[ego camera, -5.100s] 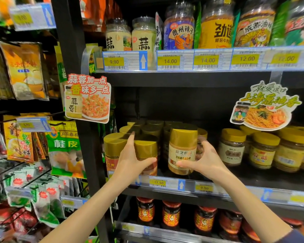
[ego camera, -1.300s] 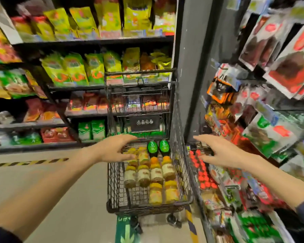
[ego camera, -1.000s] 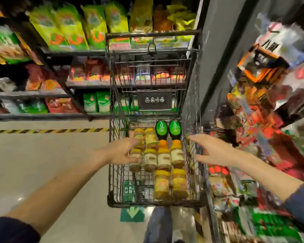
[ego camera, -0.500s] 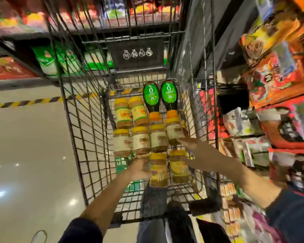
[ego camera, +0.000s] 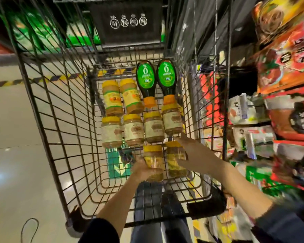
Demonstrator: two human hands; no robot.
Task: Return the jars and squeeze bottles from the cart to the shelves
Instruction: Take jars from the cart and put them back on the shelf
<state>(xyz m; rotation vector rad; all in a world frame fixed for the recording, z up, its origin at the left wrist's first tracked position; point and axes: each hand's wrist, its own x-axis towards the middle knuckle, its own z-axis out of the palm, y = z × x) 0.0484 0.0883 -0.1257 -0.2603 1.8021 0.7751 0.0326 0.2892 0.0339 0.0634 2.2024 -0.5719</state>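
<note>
A glossy pale floor [ego camera: 16,137], crossed by a yellow-and-black striped tape [ego camera: 42,79], lies at left beside a black wire cart [ego camera: 60,120] whose grid walls narrow toward a flat black sign [ego camera: 128,21] at its far end. On the cart's mesh bottom, clear round jars [ego camera: 111,131] with yellow screw lids lie on their sides in rows (two yellow-labelled ones farthest, four pale-labelled ones touching side by side, two nearest). The left hand [ego camera: 142,170], reaching in from a dark sleeve, has its fingers curled round the lower side of the near-left jar [ego camera: 153,158], clamped on it. Beyond the jar rows, two dark teardrop-shaped bottles [ego camera: 146,79] with oval green labels lie just beside each other, their orange caps touching the lids of the row below. The right hand [ego camera: 195,155] rests on the near-right jar [ego camera: 175,158], thumb laid across its label and fingers stretched past its lid; whether that grip has closed cannot be told. Outside the cart's right wall, crinkled red, orange and white packets [ego camera: 253,109] crowd the edge, blurred.
</note>
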